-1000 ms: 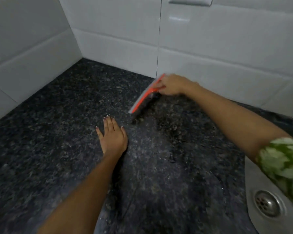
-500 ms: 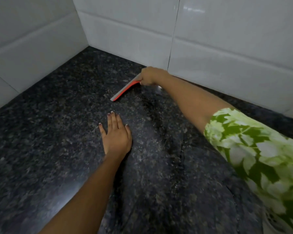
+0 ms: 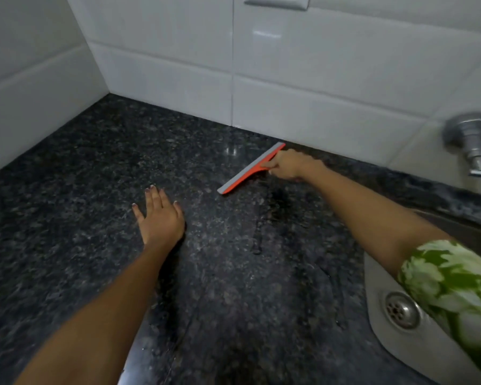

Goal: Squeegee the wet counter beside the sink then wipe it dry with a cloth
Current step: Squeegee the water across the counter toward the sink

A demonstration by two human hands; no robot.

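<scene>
An orange squeegee (image 3: pixel 246 172) with a grey blade rests its edge on the dark speckled granite counter (image 3: pixel 67 218), close to the back wall. My right hand (image 3: pixel 288 165) is closed around its handle, arm stretched across from the right. Behind the blade, a wet streak (image 3: pixel 257 232) runs toward me on the stone. My left hand (image 3: pixel 159 215) lies flat on the counter, fingers spread, to the left of the squeegee and apart from it. No cloth is in view.
A steel sink (image 3: pixel 378 295) with a round drain (image 3: pixel 401 309) sits at the lower right. A chrome tap (image 3: pixel 472 143) sticks out of the white tiled wall (image 3: pixel 317 79) at the right. Tiled walls meet in a corner at the far left.
The squeegee and my right hand have shifted right along the back wall, away from the corner. The view has swung right, bringing the sink and tap in. My left hand stays flat.
</scene>
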